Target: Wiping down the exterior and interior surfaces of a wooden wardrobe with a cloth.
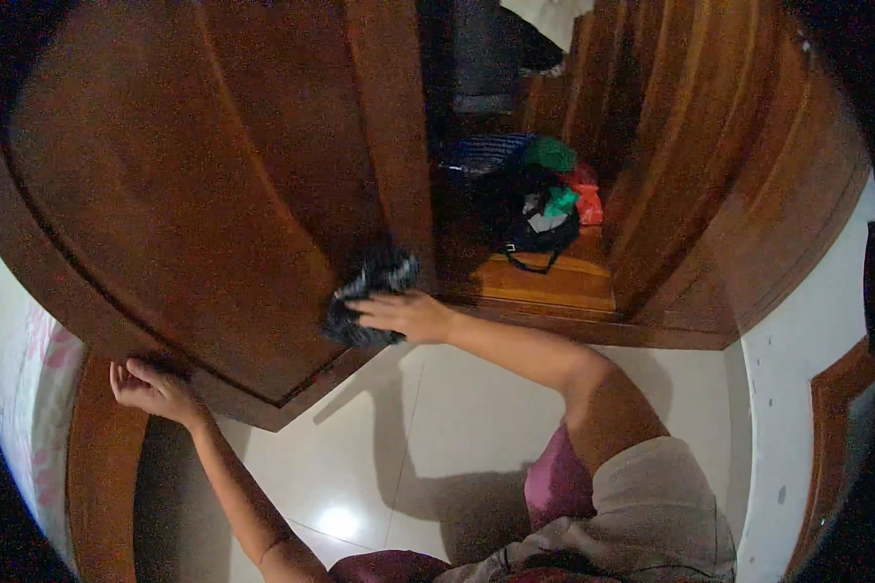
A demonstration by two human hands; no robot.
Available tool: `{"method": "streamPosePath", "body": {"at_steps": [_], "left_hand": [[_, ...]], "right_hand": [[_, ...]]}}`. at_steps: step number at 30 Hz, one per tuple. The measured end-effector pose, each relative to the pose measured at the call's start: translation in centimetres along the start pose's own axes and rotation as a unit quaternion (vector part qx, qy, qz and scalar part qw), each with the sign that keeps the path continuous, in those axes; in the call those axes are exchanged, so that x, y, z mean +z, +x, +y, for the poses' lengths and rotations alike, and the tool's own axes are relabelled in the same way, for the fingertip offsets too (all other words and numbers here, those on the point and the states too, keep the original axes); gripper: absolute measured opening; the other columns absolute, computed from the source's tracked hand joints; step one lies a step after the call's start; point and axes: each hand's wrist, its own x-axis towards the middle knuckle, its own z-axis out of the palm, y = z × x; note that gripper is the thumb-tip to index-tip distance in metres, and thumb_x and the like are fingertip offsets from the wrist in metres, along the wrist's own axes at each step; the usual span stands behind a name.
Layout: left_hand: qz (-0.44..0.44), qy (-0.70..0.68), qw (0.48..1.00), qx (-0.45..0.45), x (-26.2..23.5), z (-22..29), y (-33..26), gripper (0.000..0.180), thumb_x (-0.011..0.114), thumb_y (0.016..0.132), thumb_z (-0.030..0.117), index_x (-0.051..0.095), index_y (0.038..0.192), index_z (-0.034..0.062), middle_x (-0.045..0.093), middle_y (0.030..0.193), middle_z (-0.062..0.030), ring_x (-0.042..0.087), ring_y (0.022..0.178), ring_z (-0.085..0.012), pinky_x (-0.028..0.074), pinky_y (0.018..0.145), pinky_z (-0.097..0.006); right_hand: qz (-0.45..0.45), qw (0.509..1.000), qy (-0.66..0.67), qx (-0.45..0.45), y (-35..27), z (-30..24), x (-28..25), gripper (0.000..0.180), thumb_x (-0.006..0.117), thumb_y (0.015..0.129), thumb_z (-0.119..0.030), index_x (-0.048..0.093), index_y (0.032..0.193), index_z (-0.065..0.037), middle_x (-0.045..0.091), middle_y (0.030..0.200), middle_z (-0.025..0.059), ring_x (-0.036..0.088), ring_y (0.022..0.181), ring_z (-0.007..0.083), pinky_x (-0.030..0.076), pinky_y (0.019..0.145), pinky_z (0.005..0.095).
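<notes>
My right hand (405, 316) presses a dark grey and black crumpled cloth (369, 291) against the brown wooden cabinet door (292, 223), close to its lower inner edge. The fingers spread over the cloth, and motion blurs the cloth a little. My left hand (156, 391) is off to the left, by the bottom edge of that same door and near a wooden frame (102, 457). Its fingers are loosely curled in, and no object shows in them.
Right of the door, the cabinet stands open, with a heap of bags and cloths (544, 194) on its floor and hanging clothes (544, 19) above. Pale floor tiles (360, 457) lie below. A white wall (778, 408) bounds the right; pink-patterned fabric (44, 389) is at far left.
</notes>
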Motion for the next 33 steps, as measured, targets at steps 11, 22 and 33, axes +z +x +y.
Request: {"method": "streamPosePath", "body": {"at_steps": [11, 22, 33], "left_hand": [[-0.155, -0.138, 0.939, 0.275, 6.7, 14.8, -8.2, 0.028, 0.060, 0.086, 0.004, 0.048, 0.111, 0.0052, 0.048, 0.109, -0.0092, 0.051, 0.102, -0.0238, 0.045, 0.087, -0.034], [-0.640, -0.344, 0.683, 0.081, 11.9, 28.9, -31.9, 0.018, 0.060, 0.076, -0.004, 0.061, 0.093, 0.0007, 0.057, 0.104, -0.0159, 0.057, 0.095, -0.0308, 0.046, 0.082, -0.037], [-0.746, -0.250, 0.615, -0.055, 15.8, 27.8, -39.4, 0.018, 0.057, 0.082, -0.002, 0.062, 0.098, 0.0028, 0.059, 0.100, -0.0172, 0.058, 0.095, -0.0349, 0.046, 0.082, -0.040]], "right_hand": [[0.299, 0.782, 0.023, 0.547, -22.7, 10.3, -3.8, 0.042, 0.057, 0.082, -0.013, 0.048, 0.121, 0.001, 0.062, 0.084, 0.0280, 0.062, 0.079, 0.0400, 0.049, 0.069, 0.0492], [0.090, 0.781, -0.110, 0.608, -33.5, 15.6, -2.2, 0.065, 0.049, 0.089, -0.054, 0.047, 0.136, -0.009, 0.018, 0.153, 0.0195, 0.007, 0.144, 0.0360, 0.006, 0.113, 0.0562], [0.124, 0.776, -0.149, 0.601, -30.9, 19.7, -1.3, 0.063, 0.048, 0.092, -0.044, 0.045, 0.134, 0.002, 0.025, 0.149, 0.0240, 0.009, 0.143, 0.0382, 0.006, 0.111, 0.0587]]}}
